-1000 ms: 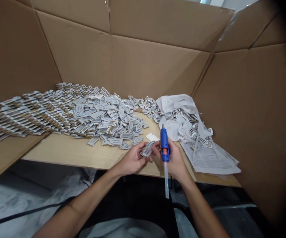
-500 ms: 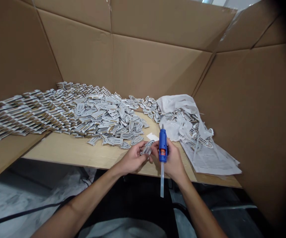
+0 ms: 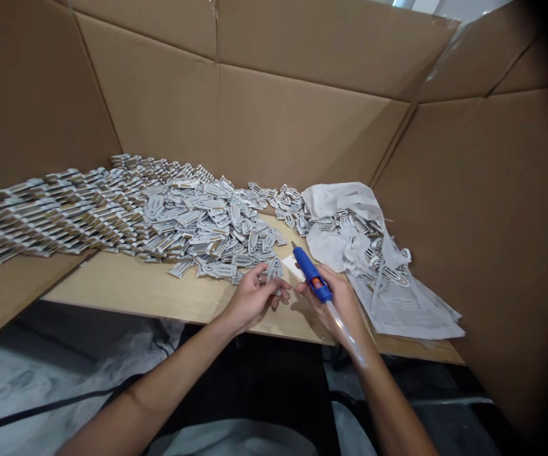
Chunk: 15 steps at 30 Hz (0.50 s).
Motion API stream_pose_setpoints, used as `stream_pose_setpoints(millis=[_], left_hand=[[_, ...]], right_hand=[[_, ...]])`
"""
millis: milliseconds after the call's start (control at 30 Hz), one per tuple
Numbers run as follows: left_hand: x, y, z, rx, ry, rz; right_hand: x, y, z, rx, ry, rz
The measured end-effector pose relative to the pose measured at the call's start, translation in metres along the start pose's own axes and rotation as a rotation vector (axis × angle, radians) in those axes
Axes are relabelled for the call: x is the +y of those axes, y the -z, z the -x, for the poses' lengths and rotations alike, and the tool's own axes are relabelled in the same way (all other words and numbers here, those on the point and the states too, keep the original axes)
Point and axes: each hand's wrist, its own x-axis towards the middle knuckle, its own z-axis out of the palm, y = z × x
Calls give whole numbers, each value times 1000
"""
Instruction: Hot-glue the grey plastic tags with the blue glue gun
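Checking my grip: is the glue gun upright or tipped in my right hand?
Tipped: the blue glue gun lies slanted across the right hand, nozzle aimed up and left, clear glue stick trailing toward the wrist.

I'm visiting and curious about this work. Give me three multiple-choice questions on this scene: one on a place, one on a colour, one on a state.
1. Where does the crumpled white sheet lie?
A. On the right of the table
B. Under the table
C. On the floor

2. What colour is the glue gun's body?
A. Red
B. Green
C. Blue

3. What is the right hand doing?
A. Lying flat on the table
B. Gripping the glue gun
C. Hanging empty

Answers:
1. A: it lies beside the grey pile of flat pieces.
2. C: its barrel shows blue.
3. B: the gun sits in that hand.
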Motion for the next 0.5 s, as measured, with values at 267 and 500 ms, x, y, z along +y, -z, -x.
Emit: stream_pose_setpoints(millis=[267, 500], left_hand=[[-2, 2, -4, 83, 33, 102], [-1, 0, -4, 115, 18, 107]], right_hand=[[6, 16, 3, -273, -161, -211], [10, 8, 2, -249, -100, -86]])
